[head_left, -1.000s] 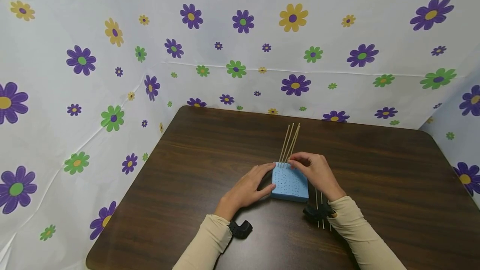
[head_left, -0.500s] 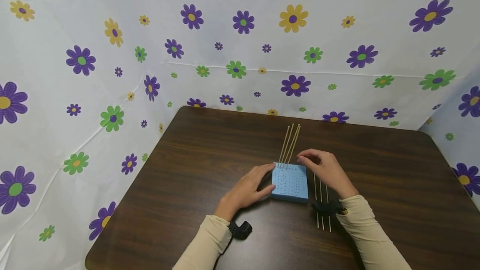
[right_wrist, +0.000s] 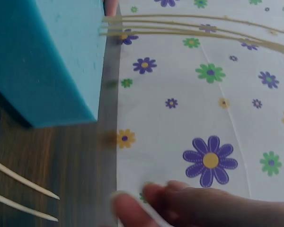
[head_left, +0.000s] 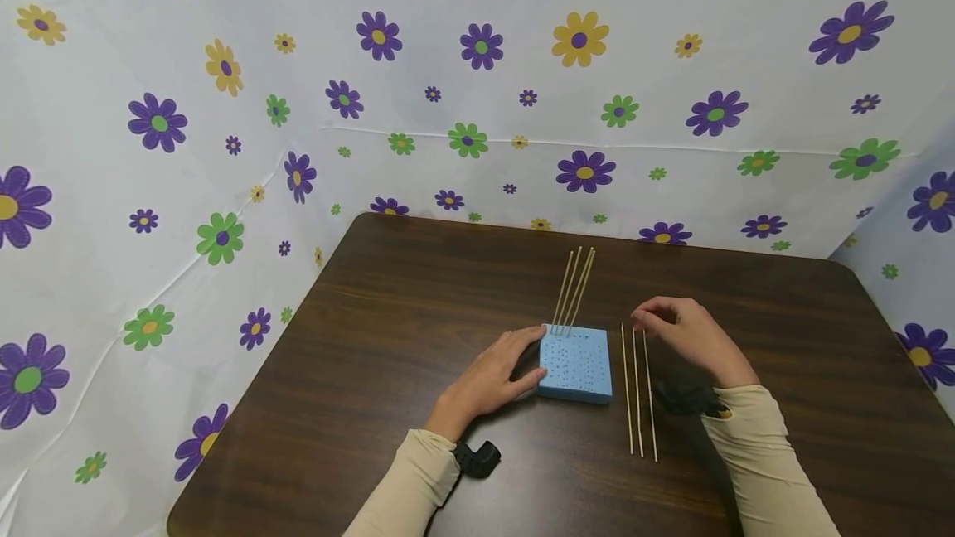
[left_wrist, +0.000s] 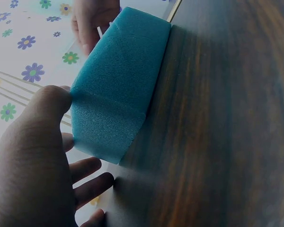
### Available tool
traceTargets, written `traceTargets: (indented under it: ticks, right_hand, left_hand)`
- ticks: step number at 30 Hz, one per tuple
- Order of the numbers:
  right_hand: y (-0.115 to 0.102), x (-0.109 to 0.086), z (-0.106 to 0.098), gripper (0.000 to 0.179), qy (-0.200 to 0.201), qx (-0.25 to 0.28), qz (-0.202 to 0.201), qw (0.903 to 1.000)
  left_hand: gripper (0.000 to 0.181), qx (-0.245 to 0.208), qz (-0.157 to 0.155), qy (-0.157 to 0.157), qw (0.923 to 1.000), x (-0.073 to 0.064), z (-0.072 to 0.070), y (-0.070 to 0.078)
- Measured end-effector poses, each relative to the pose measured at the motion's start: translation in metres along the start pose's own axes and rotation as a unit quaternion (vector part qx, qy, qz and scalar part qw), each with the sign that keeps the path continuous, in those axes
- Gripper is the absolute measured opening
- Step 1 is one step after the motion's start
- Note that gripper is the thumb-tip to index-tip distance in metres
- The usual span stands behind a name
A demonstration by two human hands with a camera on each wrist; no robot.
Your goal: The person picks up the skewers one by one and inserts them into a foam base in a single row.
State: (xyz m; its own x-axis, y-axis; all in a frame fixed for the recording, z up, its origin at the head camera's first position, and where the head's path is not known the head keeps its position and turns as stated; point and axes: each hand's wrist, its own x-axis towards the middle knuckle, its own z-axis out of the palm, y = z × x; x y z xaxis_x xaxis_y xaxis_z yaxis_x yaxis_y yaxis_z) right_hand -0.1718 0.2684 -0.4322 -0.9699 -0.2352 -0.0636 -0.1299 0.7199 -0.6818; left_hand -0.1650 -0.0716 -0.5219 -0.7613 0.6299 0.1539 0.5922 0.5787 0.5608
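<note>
A blue foam block (head_left: 574, 365) with rows of small holes sits on the table. Several thin bamboo skewers (head_left: 571, 292) stand in its far left part, leaning slightly. My left hand (head_left: 488, 375) rests against the block's left side, fingers fairly straight; in the left wrist view the thumb (left_wrist: 52, 101) touches the block's edge. To the right of the block lie three loose skewers (head_left: 638, 396), roughly parallel, with pointed far ends showing in the right wrist view. My right hand (head_left: 690, 334) hovers at their far ends, thumb and fingers loosely bent, with no skewer visible between them.
The dark wood-grain table (head_left: 418, 288) has rounded corners. Behind and beside it hangs a white cloth (head_left: 418, 65) printed with purple, green and yellow flowers. A black camera mount (head_left: 477, 458) sits on the left wrist.
My right hand has let go of a skewer standing in the block and moved right, to the far ends of the loose skewers. The left hand stays in place.
</note>
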Motion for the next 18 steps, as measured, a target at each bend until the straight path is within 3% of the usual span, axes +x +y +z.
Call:
traceTargets:
  ticks: [6,18]
  right_hand:
    - [0.009,-0.004,-0.007,0.036,-0.043,-0.021,0.021,0.9986]
    - [0.023,-0.006,-0.014,0.045,-0.071,-0.041,0.092,0.9923]
  left_hand:
    - [0.067,0.005,0.003,0.0,1.0,0.0,0.0,0.0]
    - [0.067,0.002,0.004,0.0,1.0,0.0,-0.001,0.001]
